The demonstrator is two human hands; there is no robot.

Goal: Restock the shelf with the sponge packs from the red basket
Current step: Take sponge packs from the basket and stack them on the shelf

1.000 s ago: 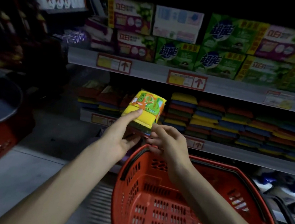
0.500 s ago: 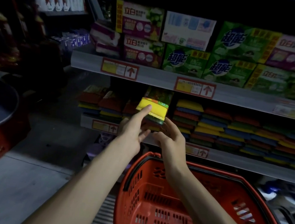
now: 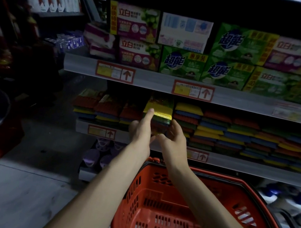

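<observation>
Sponge pack [image 3: 158, 111]: likely light, squashy, slick-wrapped; take by side edges. Left hand [image 3: 141, 131], 7 o'clock, straight index pressing it; right hand [image 3: 175, 137], 5 o'clock, hold cannot be told.

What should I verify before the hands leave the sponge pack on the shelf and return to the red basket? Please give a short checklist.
1. Sponge pack lies on top of its stack on the middle shelf: ok.
2. Pack front level with neighbouring stacks: cannot tell, too dark.
3. Left hand free to withdraw, only its index fingertip presses the yellow edge: ok.
4. Right hand free of the pack: cannot tell.
5. Red basket has more packs: none visible, near end out of view, cannot tell.
</observation>
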